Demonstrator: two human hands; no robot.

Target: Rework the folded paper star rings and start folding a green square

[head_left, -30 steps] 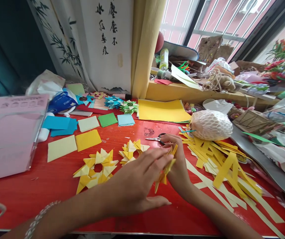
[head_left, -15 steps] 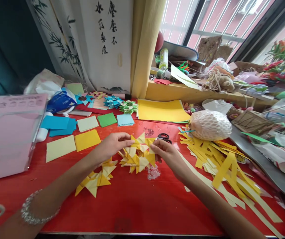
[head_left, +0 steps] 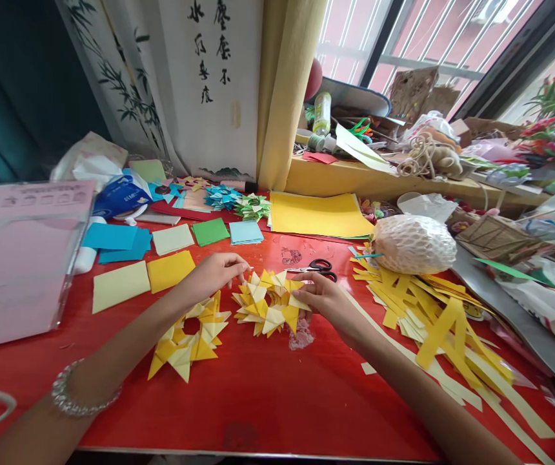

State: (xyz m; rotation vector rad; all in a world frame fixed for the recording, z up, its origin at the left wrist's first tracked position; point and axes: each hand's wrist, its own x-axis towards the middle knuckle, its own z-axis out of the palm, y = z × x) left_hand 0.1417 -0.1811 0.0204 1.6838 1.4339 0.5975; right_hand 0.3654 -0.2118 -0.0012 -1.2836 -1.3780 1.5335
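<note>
Head view. A folded yellow paper star ring (head_left: 268, 302) lies flat on the red table (head_left: 268, 400), near the middle, between both hands. The left hand (head_left: 214, 274) rests at the ring's upper left edge, fingers curled with the tips pinched at or just beside an outer point; whether paper is actually held between them cannot be told. The right hand (head_left: 323, 298) is closed on the ring's right side, thumb and fingers nipping one pale point. A second star ring (head_left: 189, 336), same make and more open in the centre, lies just to the left, under the left forearm. Scissors (head_left: 319, 266) lie just behind the ring, apart from it.

Handling assessment: the ring is judged very light, thin and easily creased. It appears to be built from separate folded units tucked together, so a pull on a single point could slide a unit out. The safer hold is judged to be two opposite edges at once, pinched flat across the overlaps, or a slide along the table with light pressure.

Surroundings: cut yellow strips (head_left: 432, 310) are heaped to the right, beside a net-wrapped round object (head_left: 413, 244). Coloured paper squares (head_left: 171, 270) lie to the rear left. A full yellow sheet (head_left: 319, 214) lies behind the work.
</note>
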